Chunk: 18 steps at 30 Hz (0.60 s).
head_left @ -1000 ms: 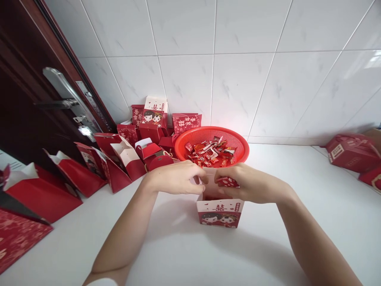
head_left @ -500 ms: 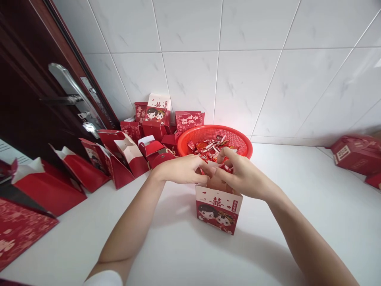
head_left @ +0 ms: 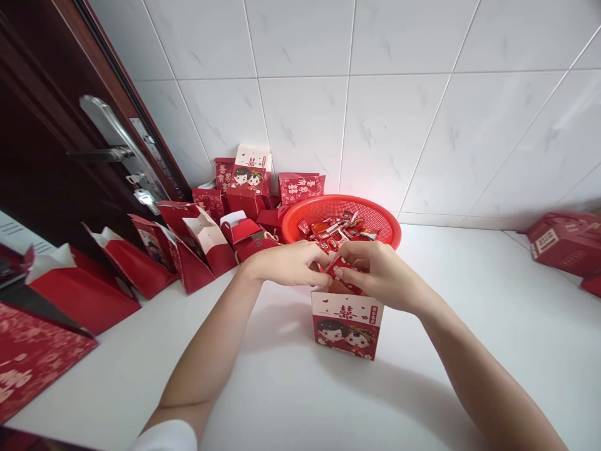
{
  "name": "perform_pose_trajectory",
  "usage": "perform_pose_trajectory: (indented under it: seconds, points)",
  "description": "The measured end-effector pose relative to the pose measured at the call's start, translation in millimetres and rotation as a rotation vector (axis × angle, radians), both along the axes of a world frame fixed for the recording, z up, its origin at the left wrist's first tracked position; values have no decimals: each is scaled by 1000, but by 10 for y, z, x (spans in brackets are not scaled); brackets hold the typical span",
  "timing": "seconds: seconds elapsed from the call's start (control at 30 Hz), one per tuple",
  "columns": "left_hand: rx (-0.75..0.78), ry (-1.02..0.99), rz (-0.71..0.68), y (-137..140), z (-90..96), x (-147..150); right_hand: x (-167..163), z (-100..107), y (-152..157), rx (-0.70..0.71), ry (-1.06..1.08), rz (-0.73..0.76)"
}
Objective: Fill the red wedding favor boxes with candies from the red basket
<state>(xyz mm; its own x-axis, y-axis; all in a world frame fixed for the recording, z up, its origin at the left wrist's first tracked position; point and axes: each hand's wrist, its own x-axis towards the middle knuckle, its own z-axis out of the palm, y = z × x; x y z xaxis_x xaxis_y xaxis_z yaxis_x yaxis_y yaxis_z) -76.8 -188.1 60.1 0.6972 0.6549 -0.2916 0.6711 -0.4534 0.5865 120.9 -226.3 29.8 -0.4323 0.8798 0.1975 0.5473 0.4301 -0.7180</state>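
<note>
**Fingers (head_left: 359,249) meet over the box (head_left: 347,329)**

The left hand (head_left: 291,263) and the right hand (head_left: 382,275) come close together near the middle of the frame, right above the open top of the box. The box stands up on the white table (head_left: 267,388), a little below and to the right of the middle. A small red packet (head_left: 334,265) is between the fingertips, at the top of the box.

Some things are hard to see. The hands cover much of the top of the box, so most of its inside is hidden. Part of the packet is behind the fingers too. Farther back is a red basket (head_left: 380,216) with sweets (head_left: 323,228) in it, and the hands cover some of its near edge. At the lower left, a flowery red panel (head_left: 37,357) is cut off by the frame. At the right edge, a dark red carton (head_left: 568,244) is cut off as well.

The right hand has its thumb and fingers bent, pinching the packet. The left hand has its fingers curled, with a small gap above its thumb. Its tips are just beside the packet, but I cannot tell if they touch it.
</note>
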Motion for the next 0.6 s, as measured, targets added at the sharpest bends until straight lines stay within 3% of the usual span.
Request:
perform_pose_trajectory:
  seconds: [0.23,0.3,0.43,0.6]
  points:
    - [-15,-23,-31,15,6,-36,62,71,-41,-24,-189,5]
    - [-16,-41,-20,13,7,-47,79,98,-52,-57,-230,69]
    - [-5,-38,-15,6,9,-54,94,110,-60,-132,-178,271]
    - [15,-17,13,-6,18,-48,140,77,-20,-126,-166,261]
